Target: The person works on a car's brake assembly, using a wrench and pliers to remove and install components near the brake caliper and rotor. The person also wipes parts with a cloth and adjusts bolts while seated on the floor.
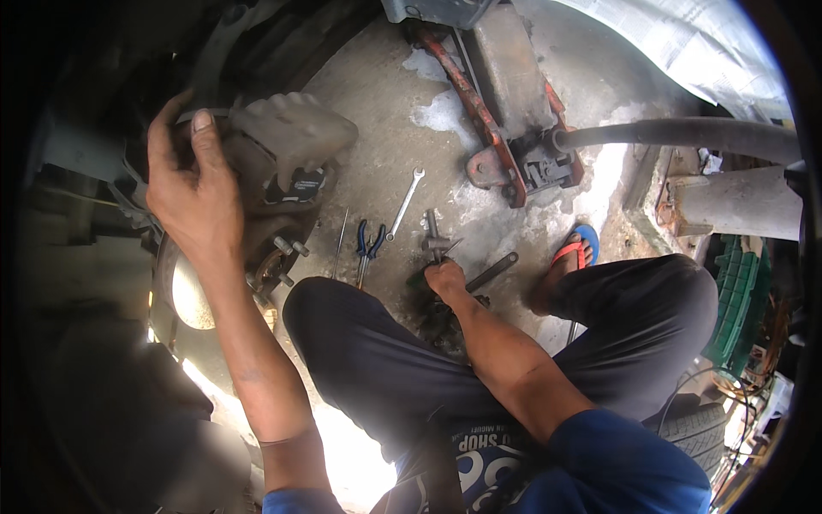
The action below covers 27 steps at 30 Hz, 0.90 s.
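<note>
My left hand is raised beside a grey brake caliper on a wheel hub. Its thumb and forefinger are apart; the other fingers are mostly hidden. A dark-labelled brake pad shows under the caliper. Down at the floor, my right hand has its fingers closed among a pile of dark metal tools. What it grips is hidden. Just beyond it lies a T-shaped metal tool. Blue-handled pliers and a combination wrench lie between the hands, near a thin rod.
A red floor jack stands ahead on the stained concrete, its long dark handle reaching right. My foot in a blue sandal is planted to the right. A green crate and a tyre are at far right.
</note>
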Tool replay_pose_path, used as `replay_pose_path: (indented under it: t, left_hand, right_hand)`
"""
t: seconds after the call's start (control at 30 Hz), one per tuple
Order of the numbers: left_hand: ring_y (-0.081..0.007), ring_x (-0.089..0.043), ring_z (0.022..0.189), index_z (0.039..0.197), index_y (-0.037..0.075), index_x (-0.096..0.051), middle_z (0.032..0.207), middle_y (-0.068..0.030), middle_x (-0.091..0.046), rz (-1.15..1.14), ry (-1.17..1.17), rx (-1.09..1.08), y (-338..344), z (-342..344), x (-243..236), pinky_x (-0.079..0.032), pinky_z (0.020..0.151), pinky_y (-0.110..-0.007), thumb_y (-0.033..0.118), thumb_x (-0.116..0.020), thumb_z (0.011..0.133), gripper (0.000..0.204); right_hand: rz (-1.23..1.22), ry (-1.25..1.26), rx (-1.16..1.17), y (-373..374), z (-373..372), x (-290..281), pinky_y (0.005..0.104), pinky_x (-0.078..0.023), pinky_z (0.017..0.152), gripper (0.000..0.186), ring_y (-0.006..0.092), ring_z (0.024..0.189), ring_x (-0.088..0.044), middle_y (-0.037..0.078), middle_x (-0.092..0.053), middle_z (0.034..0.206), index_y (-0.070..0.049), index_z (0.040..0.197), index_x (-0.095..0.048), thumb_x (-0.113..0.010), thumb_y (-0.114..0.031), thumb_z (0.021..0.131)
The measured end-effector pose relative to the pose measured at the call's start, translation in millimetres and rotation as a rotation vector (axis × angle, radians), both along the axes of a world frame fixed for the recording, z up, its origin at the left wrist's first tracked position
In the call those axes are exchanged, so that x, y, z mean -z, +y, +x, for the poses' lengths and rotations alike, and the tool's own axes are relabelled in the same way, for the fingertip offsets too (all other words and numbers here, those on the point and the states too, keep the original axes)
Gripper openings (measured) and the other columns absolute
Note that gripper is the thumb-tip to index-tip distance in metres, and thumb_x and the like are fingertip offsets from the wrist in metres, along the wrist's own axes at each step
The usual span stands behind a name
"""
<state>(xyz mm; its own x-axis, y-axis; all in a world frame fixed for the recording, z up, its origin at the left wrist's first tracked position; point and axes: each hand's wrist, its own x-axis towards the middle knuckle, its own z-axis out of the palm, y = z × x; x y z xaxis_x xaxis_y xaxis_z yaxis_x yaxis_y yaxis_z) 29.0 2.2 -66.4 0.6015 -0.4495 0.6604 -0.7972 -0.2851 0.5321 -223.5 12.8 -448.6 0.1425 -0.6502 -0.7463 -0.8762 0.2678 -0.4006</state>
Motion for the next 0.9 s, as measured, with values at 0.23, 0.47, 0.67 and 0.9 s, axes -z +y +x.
replay_pose_path:
  t: [0.23,0.47,0.67,0.9]
  left_hand:
    - [-0.0115,-0.065,0.079,0.117,0.0,-0.069,0.091,-0.0061,-0.071,-0.27,0.285,0.147,16.4,-32.5,19.3,-0.052,0.069,-0.022,0.023,-0.065,0.104,0.026]
    - [-0.0338,-0.047,0.138,0.156,0.0,-0.032,0.154,-0.0186,-0.042,0.17,1.488,0.284,43.2,-141.3,138.0,-0.042,0.114,-0.048,0.049,-0.071,0.098,0.085]
    - [-0.0312,-0.057,0.128,0.155,0.004,-0.038,0.146,-0.0233,-0.05,-0.182,1.708,0.557,10.5,-150.4,175.8,-0.051,0.106,-0.044,0.059,-0.07,0.094,0.088]
    - [-0.028,-0.062,0.122,0.149,0.007,-0.047,0.135,-0.0227,-0.058,-0.332,1.87,0.766,18.8,-150.3,159.5,-0.057,0.102,-0.042,0.078,-0.044,0.097,0.088]
  right_hand:
    - [0.072,-0.456,-0.087,-71.8,16.8,-115.7,0.0388,-0.061,0.079,0.035,0.0315,0.088,-0.073,0.022,-0.074,0.097,0.001,0.114,-0.073,-0.067,-0.025,0.09]
    - [0.374,-0.755,-0.034,-111.7,-0.3,-232.0,0.0358,-0.056,0.064,0.051,0.0196,0.077,-0.061,0.01,-0.065,0.091,0.008,0.119,-0.065,-0.067,-0.04,0.099]
    - [0.144,-0.582,-0.313,-92.6,-16.7,-254.9,0.0396,-0.062,0.072,0.043,0.0229,0.083,-0.066,0.013,-0.068,0.101,0.004,0.122,-0.062,-0.055,-0.033,0.103]
    - [0.729,-1.086,0.034,-73.6,-29.7,-245.2,0.0453,-0.062,0.079,0.035,0.0259,0.088,-0.07,0.016,-0.07,0.105,0.0,0.126,-0.061,-0.064,-0.025,0.102]
